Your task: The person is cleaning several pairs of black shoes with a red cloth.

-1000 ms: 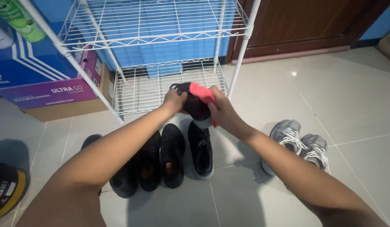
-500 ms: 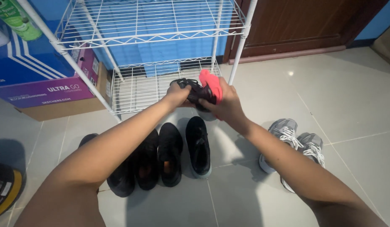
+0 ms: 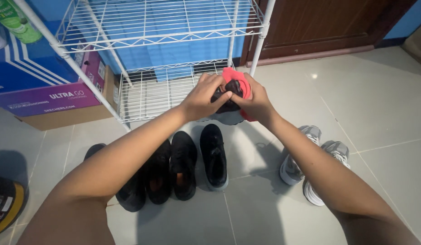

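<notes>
A: What sits at the left, beside the rack?

B: A stack of cartons. A blue shoebox point(image 3: 24, 59) with white diagonal stripes lies on a purple box point(image 3: 51, 97), and that rests on a plain brown cardboard box point(image 3: 69, 119). A green bottle point(image 3: 13, 18) shows at the top left corner (only part of it is in view).

A: And the hands?

B: Both are closed around one black shoe point(image 3: 226, 103) held in the air, just in front of the lower shelf of the white wire rack point(image 3: 165, 36). The left hand point(image 3: 203, 96) grips its near side; the right hand point(image 3: 256, 102) clasps the far side with a pink cloth point(image 3: 235, 79) pressed against the shoe.

A: The floor?

B: Pale glossy tiles point(image 3: 383, 100). Below the hands lies a row of black shoes point(image 3: 183, 165), side by side and touching. A pair of grey sneakers point(image 3: 310, 168) sits at the right, partly hidden by the right forearm. Behind are a blue wall and a dark brown door point(image 3: 328, 22).
</notes>
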